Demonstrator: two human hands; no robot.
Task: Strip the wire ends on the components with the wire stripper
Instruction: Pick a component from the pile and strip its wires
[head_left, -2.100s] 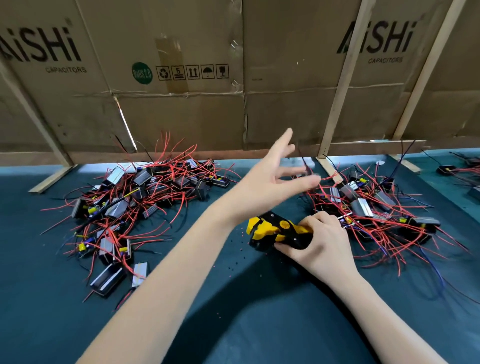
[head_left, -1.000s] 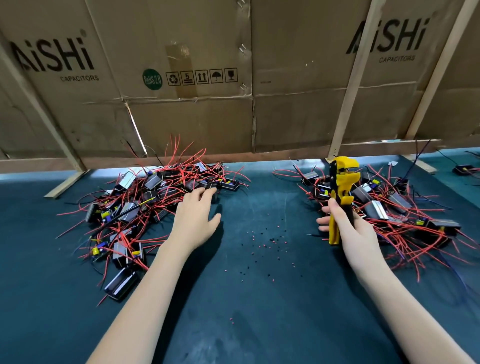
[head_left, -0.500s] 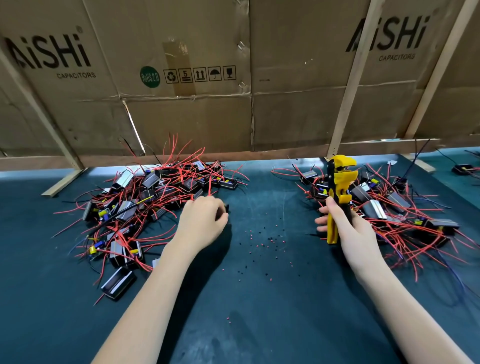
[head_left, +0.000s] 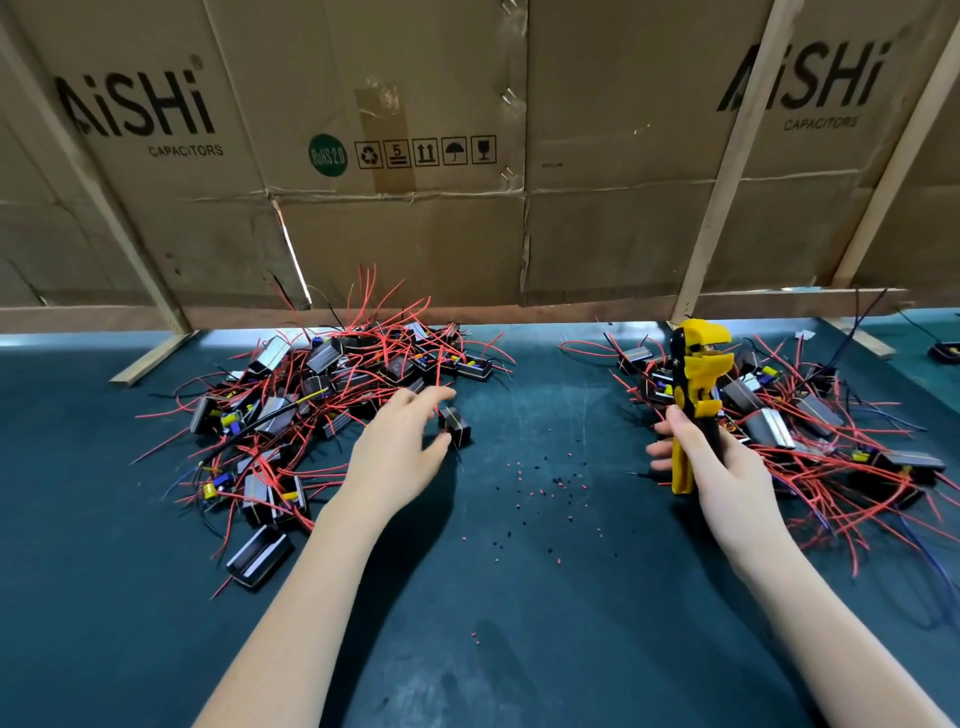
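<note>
A yellow and black wire stripper (head_left: 695, 385) stands upright with its jaws up, and my right hand (head_left: 727, 480) is closed around its handles. A small black component (head_left: 456, 427) with thin wires sits between the thumb and fingers of my left hand (head_left: 397, 454), at the right edge of the left pile (head_left: 311, 400). That pile is a tangle of black and silver components with red wires. A second such pile (head_left: 815, 431) lies behind and to the right of my right hand.
Everything lies on a dark green mat (head_left: 519, 597). Small red and black insulation bits (head_left: 545, 483) are scattered between my hands. A cardboard wall (head_left: 467, 234) with wooden slats (head_left: 722, 197) closes the back edge. A lone component (head_left: 258, 557) lies at the left pile's near edge.
My left hand swung from the right pile to the left pile, closed there, and now draws a small component out. My right hand raised the stripper upright and holds it steady.
</note>
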